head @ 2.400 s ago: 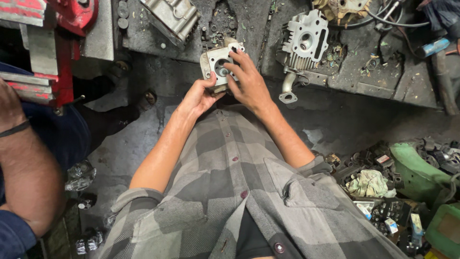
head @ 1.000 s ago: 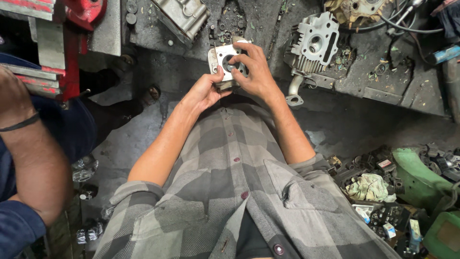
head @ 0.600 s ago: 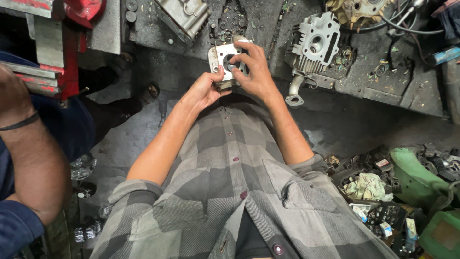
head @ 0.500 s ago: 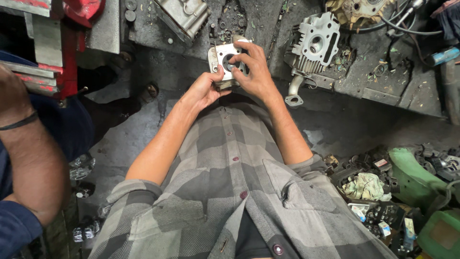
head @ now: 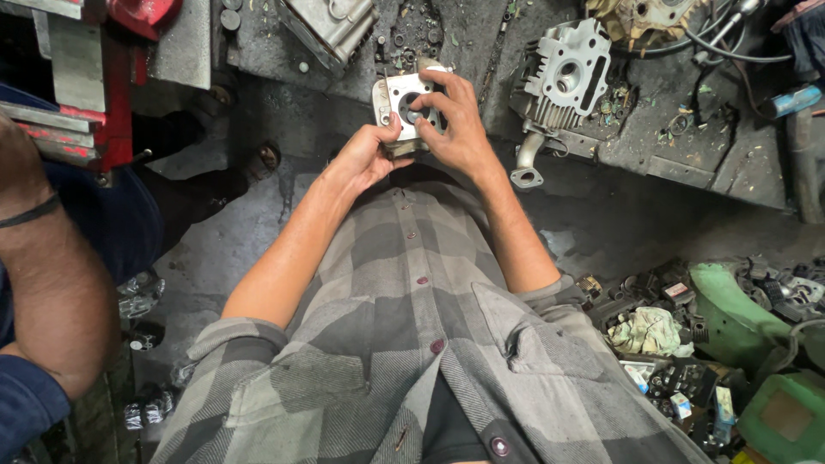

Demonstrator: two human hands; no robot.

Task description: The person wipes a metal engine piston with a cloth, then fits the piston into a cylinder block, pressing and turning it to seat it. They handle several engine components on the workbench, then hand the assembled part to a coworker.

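Both hands grip metal engine block (head: 402,101) — workbench (head: 653,129) behind

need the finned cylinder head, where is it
In the head view, the finned cylinder head lies upper right on the workbench, just right of the right hand.

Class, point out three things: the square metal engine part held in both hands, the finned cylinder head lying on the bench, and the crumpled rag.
square metal engine part (head: 397,96), head view, its upper-left face
finned cylinder head (head: 563,73), head view, its flat face
crumpled rag (head: 650,331), head view, its middle
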